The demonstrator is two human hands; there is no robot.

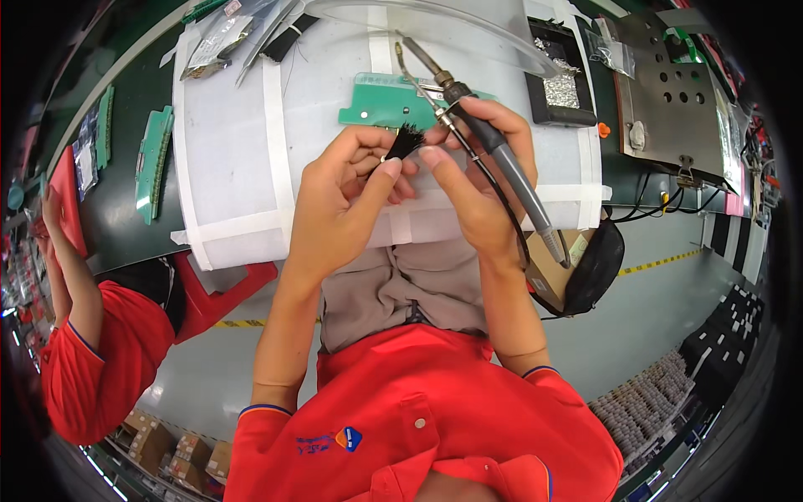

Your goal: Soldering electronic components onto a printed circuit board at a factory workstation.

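My left hand (335,205) is closed, pinching a small bundle of short black wires (406,142) whose ends fan out like bristles. In my right hand (478,209) lies a soldering iron (517,177) with a grey handle, its metal tip aimed up and away from me. A thin dark tube with a bent metal nozzle runs alongside the iron. The right thumb and fingertips are close to the wire ends; whether they touch cannot be made out. Just beyond both hands a green circuit board (381,102) lies flat on the white-covered work surface (230,188), partly hidden by the iron.
A black tray with crumpled silvery material (560,88) stands at the right, beside a metal box with holes (669,105). Plastic bags (222,42) lie far left. More green boards (153,163) rest on the left bench, where a person in red (113,351) sits.
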